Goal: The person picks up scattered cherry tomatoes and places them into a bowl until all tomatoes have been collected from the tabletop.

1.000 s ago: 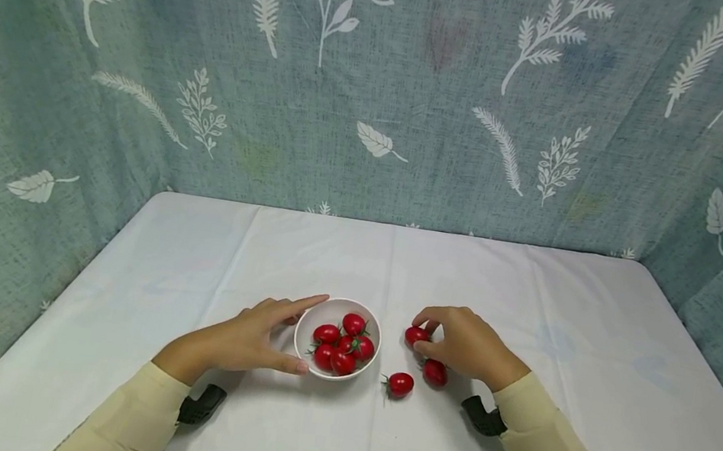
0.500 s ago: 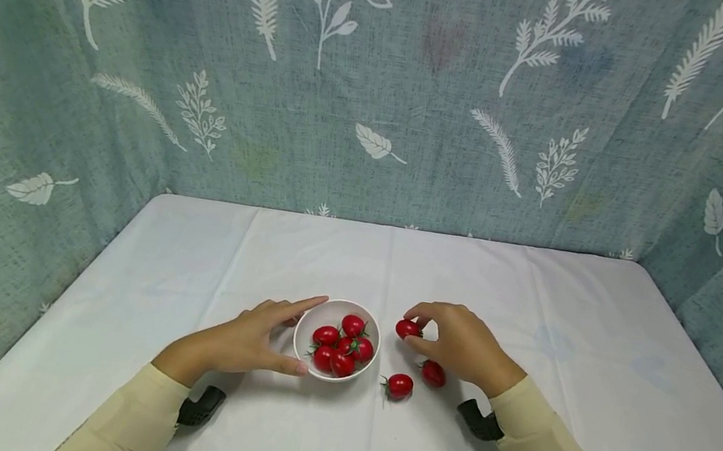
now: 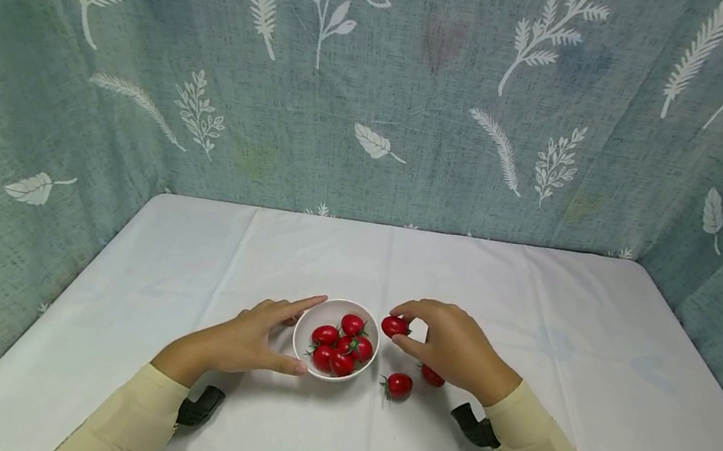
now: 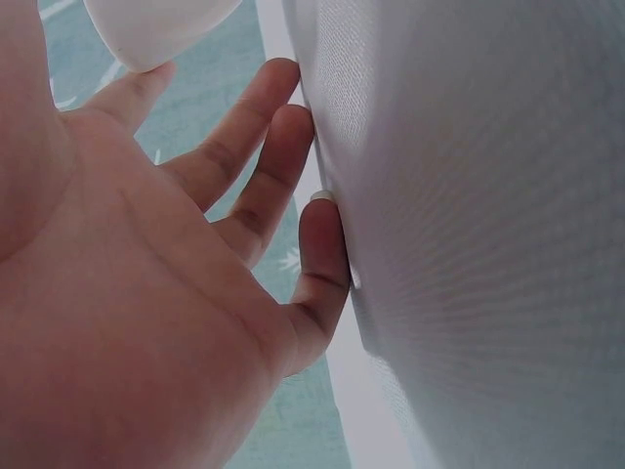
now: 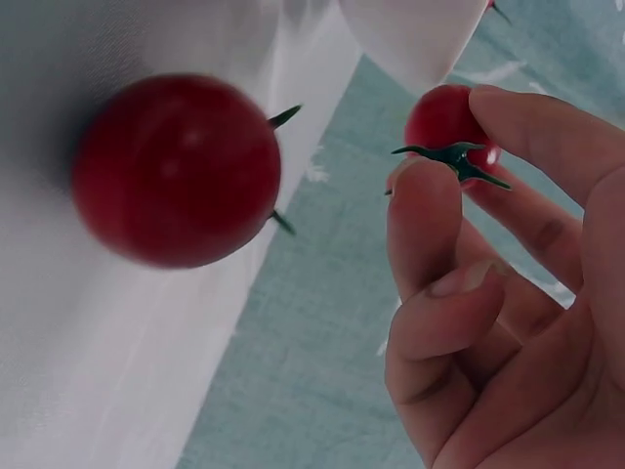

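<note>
A white bowl (image 3: 337, 311) with several red cherry tomatoes (image 3: 342, 364) in it stands in front of me in the head view. My left hand (image 3: 249, 337) spans its left side, index finger at the far rim and thumb at the near rim, fingers mostly straight. Just right of the rim, my right hand (image 3: 458, 349) pinches another cherry tomato (image 5: 439, 117) between thumb and fingertips, its green stem end towards the palm. Two more lie on the cloth: one cherry tomato (image 3: 398, 386) near the bowl, and one (image 3: 432, 376) partly covered by the right hand.
A white cloth (image 3: 302, 256) covers the table. Behind and along both sides hangs a blue-green curtain (image 3: 414, 148) with white leaf prints. Each wrist carries a dark camera mount, the right one (image 3: 475, 426) low over the cloth.
My right hand has moved left with the pinched cherry tomato, from beside the loose ones to the bowl's right edge. The left hand and bowl have stayed in place.
</note>
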`<state>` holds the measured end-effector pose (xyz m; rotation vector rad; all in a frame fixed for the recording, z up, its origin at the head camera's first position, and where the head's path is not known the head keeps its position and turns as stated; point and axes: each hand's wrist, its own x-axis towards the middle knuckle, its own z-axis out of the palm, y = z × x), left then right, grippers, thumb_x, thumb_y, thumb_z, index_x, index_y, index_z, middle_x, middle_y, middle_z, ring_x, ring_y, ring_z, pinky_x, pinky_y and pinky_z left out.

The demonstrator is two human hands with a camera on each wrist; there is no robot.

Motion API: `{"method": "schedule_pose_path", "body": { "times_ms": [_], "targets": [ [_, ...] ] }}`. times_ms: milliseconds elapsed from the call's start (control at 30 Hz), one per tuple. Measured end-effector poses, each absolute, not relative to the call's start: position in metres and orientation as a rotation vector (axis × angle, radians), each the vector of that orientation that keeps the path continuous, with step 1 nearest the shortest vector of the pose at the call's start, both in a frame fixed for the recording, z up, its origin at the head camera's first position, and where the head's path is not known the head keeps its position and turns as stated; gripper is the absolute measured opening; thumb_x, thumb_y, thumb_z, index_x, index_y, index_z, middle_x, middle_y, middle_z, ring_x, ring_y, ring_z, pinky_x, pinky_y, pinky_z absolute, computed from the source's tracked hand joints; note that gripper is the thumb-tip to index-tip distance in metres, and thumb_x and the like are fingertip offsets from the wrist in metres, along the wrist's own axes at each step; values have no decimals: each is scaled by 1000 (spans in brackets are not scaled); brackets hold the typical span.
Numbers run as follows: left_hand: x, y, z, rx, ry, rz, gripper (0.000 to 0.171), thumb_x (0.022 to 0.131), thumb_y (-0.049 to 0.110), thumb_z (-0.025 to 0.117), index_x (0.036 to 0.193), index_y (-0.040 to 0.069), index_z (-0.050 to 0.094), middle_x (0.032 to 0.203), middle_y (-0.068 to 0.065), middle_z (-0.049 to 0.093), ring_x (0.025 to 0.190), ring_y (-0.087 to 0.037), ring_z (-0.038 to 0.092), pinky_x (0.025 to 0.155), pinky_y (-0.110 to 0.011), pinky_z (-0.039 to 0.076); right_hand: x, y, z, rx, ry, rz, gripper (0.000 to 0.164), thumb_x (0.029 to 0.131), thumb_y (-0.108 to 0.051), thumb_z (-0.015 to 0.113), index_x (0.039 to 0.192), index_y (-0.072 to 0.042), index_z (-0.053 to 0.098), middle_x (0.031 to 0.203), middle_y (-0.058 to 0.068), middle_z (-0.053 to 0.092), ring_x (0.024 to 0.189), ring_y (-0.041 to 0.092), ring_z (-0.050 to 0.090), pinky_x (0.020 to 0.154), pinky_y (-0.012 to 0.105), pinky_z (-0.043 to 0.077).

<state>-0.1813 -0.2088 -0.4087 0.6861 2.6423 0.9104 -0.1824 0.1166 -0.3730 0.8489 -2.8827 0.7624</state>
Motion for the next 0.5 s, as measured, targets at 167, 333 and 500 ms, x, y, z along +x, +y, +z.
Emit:
{"method": "schedule_pose_path", "body": {
  "times_ms": [167,333,500],
  "targets": [
    [-181,-208,-408,677,2640,911,98,74,58,82,155,46,28,135,4,59,125,-20,44,104,-63,33,-177,113,-370,883,-2825,763,31,87,-25,79,116,-21,73,105,-8,72,57,-1,49,58,19,46],
    [-180,-207,-406,690,2647,905,97,75,59,81,156,43,29,137,1,59,124,-23,45,103,-64,34,-174,109,-370,937,-2733,777,30,87,-24,80,116,-20,73,105,-10,73,60,-1,49,58,17,46],
    [-179,-207,-405,686,2651,897,97,76,59,80,156,43,29,138,0,59,123,-24,45,103,-65,34,-170,104,-371,956,-2667,793,32,86,-23,80,117,-20,73,106,-10,73,64,2,51,58,17,46]
  ]
}}
